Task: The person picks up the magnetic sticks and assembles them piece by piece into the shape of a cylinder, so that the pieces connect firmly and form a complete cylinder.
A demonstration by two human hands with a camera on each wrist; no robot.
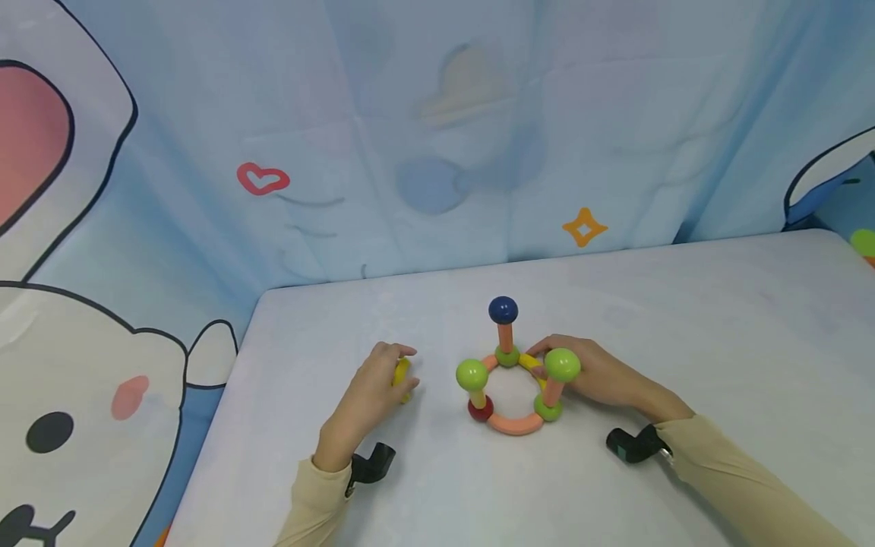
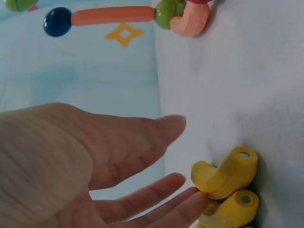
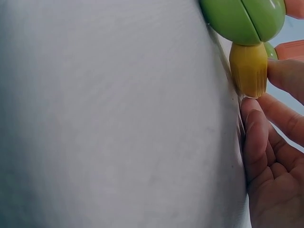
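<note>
A ring built of magnetic balls and rods stands on the table in the head view: two orange curved rods [image 1: 516, 425] and a yellow curved rod [image 1: 529, 362] link a red ball [image 1: 480, 409] and two green balls [image 1: 548, 408]. Uprights rise from these, topped by a dark blue ball [image 1: 503, 310] and two light green balls [image 1: 472, 375]. My right hand [image 1: 595, 371] pinches the ring's yellow rod, thumb on one side and fingers at its lower edge. At the left, my left hand [image 1: 372, 395] reaches with extended fingers beside loose yellow curved rods [image 2: 228, 173], its fingertips touching them.
The white table [image 1: 437, 486] has a back edge in front of a light blue printed curtain [image 1: 383, 152]. A cartoon animal print [image 1: 89, 395] fills the left side. Black wrist cameras [image 1: 372, 463] sit on both forearms.
</note>
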